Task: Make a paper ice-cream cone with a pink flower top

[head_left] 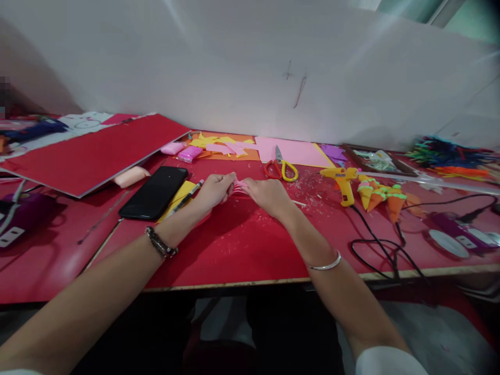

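Between my two hands, just above the red tabletop, is a bundle of thin pink strips, perhaps paper or foam; the fingers cover much of it. My left hand is closed, pinching the left end. The other end is gripped by my right hand, its fingers closed as well. Beside my left wrist a pen lies on a yellow piece. Beyond my right hand rest scissors with one red and one yellow handle.
A black phone and a tilted red board are at left. Coloured sheets and scraps line the wall. On the right are a yellow glue gun, its looping cord, small cone shapes and a purple power strip.
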### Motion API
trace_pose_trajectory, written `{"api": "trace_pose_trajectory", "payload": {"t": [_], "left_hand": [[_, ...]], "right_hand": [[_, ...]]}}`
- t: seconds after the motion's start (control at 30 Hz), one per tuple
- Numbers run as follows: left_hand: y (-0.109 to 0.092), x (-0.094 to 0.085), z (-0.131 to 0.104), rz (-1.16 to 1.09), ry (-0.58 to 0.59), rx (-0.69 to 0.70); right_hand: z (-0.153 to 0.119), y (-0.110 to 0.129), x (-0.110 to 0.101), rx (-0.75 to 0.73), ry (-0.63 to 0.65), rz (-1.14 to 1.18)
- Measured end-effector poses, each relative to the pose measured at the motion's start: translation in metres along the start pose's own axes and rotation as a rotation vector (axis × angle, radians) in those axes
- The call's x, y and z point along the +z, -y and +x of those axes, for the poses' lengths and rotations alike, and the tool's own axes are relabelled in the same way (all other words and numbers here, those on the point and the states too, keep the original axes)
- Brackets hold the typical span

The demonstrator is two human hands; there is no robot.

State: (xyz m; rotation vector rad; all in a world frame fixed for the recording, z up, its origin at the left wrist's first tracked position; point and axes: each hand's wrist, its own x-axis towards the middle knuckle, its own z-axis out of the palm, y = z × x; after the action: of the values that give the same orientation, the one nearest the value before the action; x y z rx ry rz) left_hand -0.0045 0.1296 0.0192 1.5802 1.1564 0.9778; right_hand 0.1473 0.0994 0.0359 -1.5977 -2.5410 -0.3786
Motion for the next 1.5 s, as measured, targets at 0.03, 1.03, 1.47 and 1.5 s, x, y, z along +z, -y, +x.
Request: {"api": "trace_pose_trajectory", "payload": {"t": [0.03,1.03,1.47,1.5], "left_hand": [[0.000,0.000,0.000,-0.020,-0.002,-0.031],[0.000,-0.007,0.001,0.055,0.084,0.272],[-0.004,-0.001,-0.005,-0.118,0.046,0.128],[-0.005,-0.001,-0.005,-0.083,0.031,0.135]], "right_hand": [[0.000,0.001,-0.001,-0.018,0.000,-0.034],[0.002,-0.005,0.004,-0.026,0.017,0.262],[-0.003,-0.004,-0.003,-0.015,-0.019,-0.120],[-0.003,-0.004,-0.003,-0.001,-0.012,-0.112]]}}
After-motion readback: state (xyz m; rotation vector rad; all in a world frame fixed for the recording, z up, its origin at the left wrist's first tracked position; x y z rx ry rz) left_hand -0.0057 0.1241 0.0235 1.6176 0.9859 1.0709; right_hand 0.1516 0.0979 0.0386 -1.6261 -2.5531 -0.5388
